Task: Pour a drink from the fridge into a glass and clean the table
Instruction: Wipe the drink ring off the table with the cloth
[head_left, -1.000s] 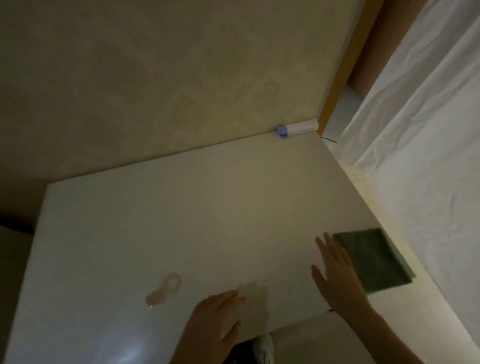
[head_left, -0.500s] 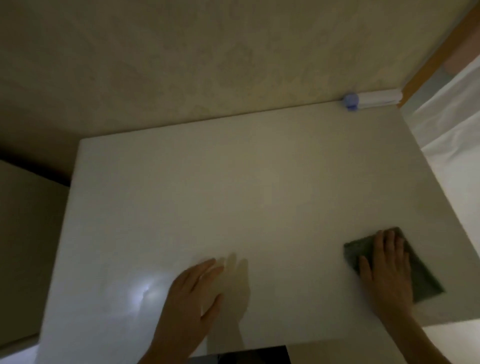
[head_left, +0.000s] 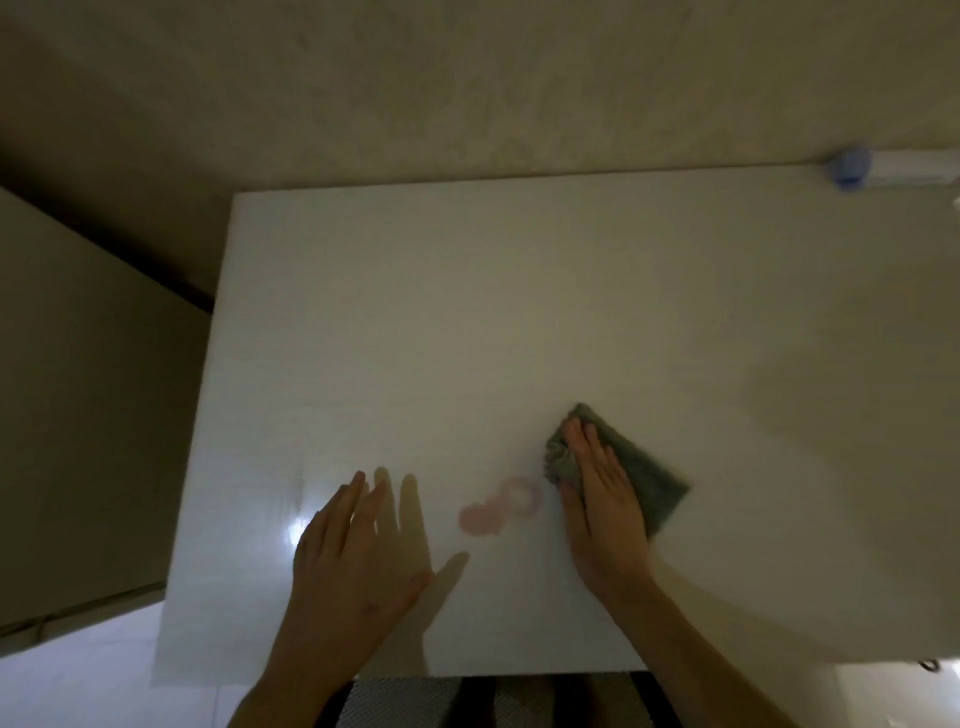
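Observation:
A white table (head_left: 467, 312) fills the view. A pink spill (head_left: 493, 509), a ring with a blot beside it, lies near the front edge. My right hand (head_left: 602, 499) presses flat on a grey-green cloth (head_left: 644, 478), whose bunched left edge sits just right of the spill. My left hand (head_left: 353, 551) rests flat on the table with its fingers spread, left of the spill and holding nothing. No glass or drink is in view.
A white tube with a blue cap (head_left: 852, 166) lies at the table's far right corner against the beige wall. A beige cabinet side (head_left: 78, 415) stands left of the table. Pale floor (head_left: 78, 686) shows at the lower left.
My right hand has slid the cloth leftward from the table's right edge to just beside the pink spill. The view has shifted, and the spill shows again between my hands.

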